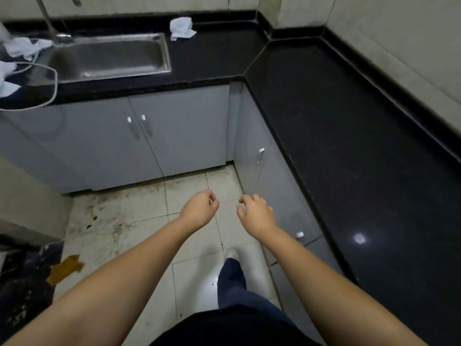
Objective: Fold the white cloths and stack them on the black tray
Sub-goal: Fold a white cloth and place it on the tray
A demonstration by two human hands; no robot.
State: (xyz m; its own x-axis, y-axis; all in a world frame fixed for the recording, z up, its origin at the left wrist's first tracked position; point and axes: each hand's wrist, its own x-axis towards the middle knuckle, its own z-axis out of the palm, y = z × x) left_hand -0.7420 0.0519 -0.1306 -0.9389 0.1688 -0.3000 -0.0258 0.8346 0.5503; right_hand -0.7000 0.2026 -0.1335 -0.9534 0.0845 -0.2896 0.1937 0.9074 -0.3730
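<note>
Both the left hand and the right hand are held out over the floor with fingers loosely curled and nothing gripped, while crumpled white cloths are left on the counter near its back edge beside the sink.

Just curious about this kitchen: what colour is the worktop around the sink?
Glossy black countertop, seen in the head view, the only one.

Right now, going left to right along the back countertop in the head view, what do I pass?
Crumpled white cloths at the left edge → steel sink → one crumpled white cloth → bare black corner counter. No black tray is in view.
</note>
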